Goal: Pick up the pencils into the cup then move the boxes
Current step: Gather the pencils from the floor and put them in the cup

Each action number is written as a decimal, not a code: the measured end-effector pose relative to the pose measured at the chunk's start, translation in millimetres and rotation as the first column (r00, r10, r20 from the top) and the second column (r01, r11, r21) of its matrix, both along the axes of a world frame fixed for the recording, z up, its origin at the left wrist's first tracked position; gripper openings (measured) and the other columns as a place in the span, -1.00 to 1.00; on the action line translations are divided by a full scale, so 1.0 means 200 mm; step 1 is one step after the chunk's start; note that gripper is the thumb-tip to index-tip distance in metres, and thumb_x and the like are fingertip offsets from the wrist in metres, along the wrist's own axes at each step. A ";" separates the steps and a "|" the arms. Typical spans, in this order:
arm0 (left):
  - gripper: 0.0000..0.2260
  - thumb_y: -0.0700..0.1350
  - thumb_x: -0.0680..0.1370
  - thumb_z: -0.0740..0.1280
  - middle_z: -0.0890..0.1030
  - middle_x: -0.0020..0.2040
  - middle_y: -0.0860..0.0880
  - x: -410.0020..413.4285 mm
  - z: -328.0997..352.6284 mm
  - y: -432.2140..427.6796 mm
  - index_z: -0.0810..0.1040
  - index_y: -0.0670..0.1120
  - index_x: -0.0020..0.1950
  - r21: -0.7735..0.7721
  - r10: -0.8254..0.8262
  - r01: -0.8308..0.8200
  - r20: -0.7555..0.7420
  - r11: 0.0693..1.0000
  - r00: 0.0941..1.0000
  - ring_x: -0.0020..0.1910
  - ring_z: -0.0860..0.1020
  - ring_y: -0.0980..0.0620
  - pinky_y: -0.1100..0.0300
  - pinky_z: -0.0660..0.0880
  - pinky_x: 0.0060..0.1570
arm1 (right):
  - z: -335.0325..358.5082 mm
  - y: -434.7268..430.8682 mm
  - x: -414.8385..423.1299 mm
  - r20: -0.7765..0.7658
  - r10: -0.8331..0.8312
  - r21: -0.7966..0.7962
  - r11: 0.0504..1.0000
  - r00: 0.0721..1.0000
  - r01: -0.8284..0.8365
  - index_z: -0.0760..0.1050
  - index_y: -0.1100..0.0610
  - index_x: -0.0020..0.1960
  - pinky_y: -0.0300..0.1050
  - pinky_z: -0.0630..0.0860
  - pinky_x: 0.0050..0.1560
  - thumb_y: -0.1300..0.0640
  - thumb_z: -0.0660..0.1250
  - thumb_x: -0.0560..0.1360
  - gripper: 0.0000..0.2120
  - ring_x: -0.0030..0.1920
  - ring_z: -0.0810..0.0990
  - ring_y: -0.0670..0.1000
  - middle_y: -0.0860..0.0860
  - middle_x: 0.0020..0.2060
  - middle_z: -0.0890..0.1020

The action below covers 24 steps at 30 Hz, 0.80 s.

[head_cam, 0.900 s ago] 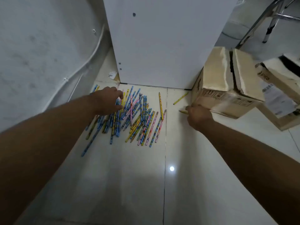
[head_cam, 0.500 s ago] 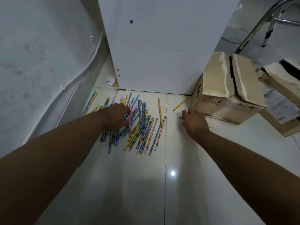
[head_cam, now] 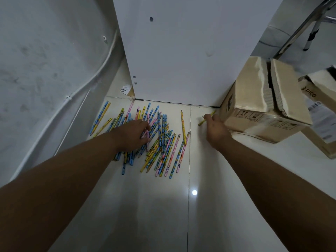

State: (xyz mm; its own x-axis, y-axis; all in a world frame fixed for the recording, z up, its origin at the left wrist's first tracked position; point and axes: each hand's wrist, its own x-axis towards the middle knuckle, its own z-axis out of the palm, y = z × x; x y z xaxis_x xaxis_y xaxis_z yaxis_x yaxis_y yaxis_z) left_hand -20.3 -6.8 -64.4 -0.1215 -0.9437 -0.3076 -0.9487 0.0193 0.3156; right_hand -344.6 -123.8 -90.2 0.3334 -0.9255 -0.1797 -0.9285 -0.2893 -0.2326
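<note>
Head view: the left hand [head_cam: 133, 136] lies palm-down on the heap of blue, yellow and pink pencils [head_cam: 164, 142] strewn over the white floor tiles [head_cam: 145, 206], its fingers bent, though whether they grip any cannot be told. The right hand [head_cam: 216, 131] touches a lone yellow pencil [head_cam: 201, 122] with its fingertips, just beside the cardboard box [head_cam: 254, 113]; whether it pinches the pencil is unclear.

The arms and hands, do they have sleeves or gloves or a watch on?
No. The left arm and the right arm are bare as far as the picture shows, with no sleeve edge in view. The left hand and the right hand wear no gloves, and no watch, bracelet or ring can be seen.
</note>
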 end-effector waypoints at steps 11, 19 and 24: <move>-0.56 0.19 0.63 0.34 0.51 0.28 -0.05 0.04 -0.07 0.05 0.43 0.01 0.43 -0.006 0.040 -0.040 0.002 0.999 0.999 0.25 0.50 -0.04 0.07 0.48 0.19 | -0.03 -0.04 0.05 -0.376 0.213 -0.115 0.955 0.902 -0.274 0.53 0.17 0.32 0.01 0.48 -0.01 0.18 0.21 0.70 -0.76 0.20 0.58 0.23 0.13 0.24 0.55; -0.15 0.35 0.57 0.32 0.16 0.63 -0.24 -0.03 -0.10 -0.04 0.17 -0.16 0.64 0.102 0.346 -0.355 0.097 0.929 0.933 0.58 0.23 -0.26 -0.15 0.35 0.49 | -0.02 0.09 0.26 -0.053 0.173 -0.140 0.974 0.983 -0.179 0.41 0.19 0.26 0.00 0.35 -0.16 0.25 0.22 0.64 -0.80 -0.05 0.59 0.23 0.19 0.01 0.65; 0.02 0.46 0.46 0.37 0.16 0.65 -0.23 -0.09 -0.09 -0.03 0.12 -0.17 0.66 0.164 0.393 -0.397 0.060 0.903 0.918 0.59 0.25 -0.24 -0.15 0.35 0.50 | -0.07 0.12 0.32 0.090 -0.190 0.037 0.982 0.978 0.187 0.40 0.27 0.31 0.00 0.43 -0.10 -0.04 0.18 0.75 -0.63 0.13 0.67 0.27 0.23 0.13 0.68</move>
State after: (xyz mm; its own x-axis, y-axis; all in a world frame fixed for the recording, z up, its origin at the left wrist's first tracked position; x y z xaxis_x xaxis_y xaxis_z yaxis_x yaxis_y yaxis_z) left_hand -38.8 -12.7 -82.4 0.2600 -0.8464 -0.4647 -0.8752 -0.4099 0.2570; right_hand -279.8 -99.4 -104.4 0.1699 -0.9683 -0.1829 -0.9400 -0.1035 -0.3252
